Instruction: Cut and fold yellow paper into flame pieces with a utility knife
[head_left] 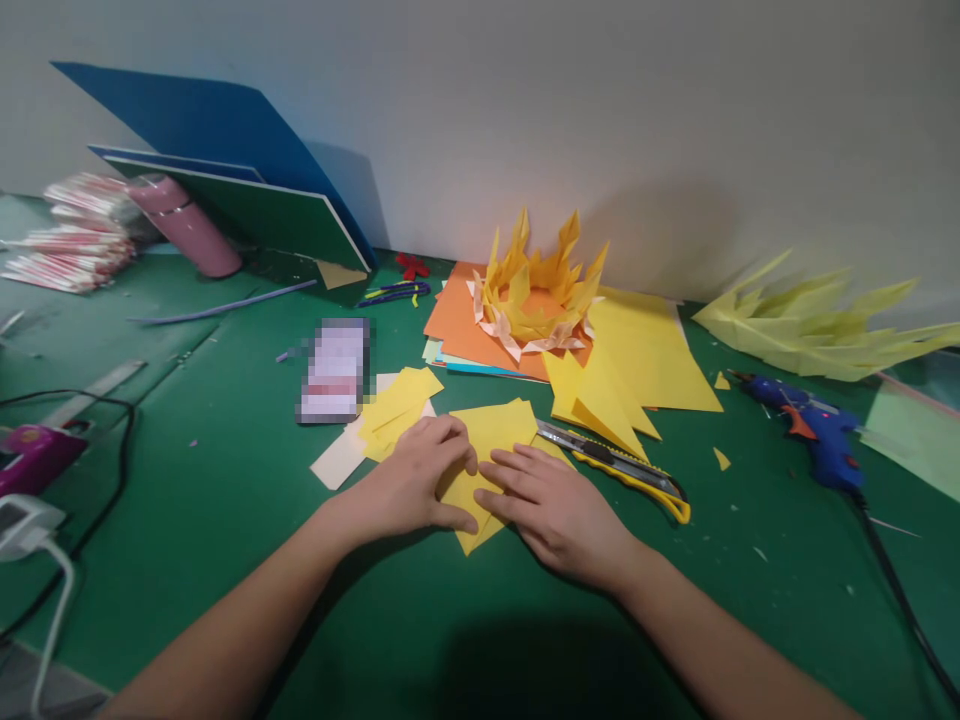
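Yellow paper sheets [499, 428] lie on the green table in front of me, with a folded corner pointing toward me. My left hand [424, 472] rests at their left side, fingers curved and thumb apart, touching the paper. Flat on the right part of the same paper is my right hand [551, 505], its fingers stretched out. Smaller yellow paper pieces [397, 405] sit over a pale strip [337, 457] beyond my left hand. A yellow-handled utility knife [619, 465] lies just beyond my right hand, blade toward the paper.
Behind stands an orange folded-paper ring [544, 300] on stacked coloured sheets [667, 350]. At right are a blue glue gun [806, 420] and a pale yellow folded-paper piece [825, 320]. To the left are a phone [335, 370], a pink bottle [184, 225], boards [247, 205] and cables [67, 590].
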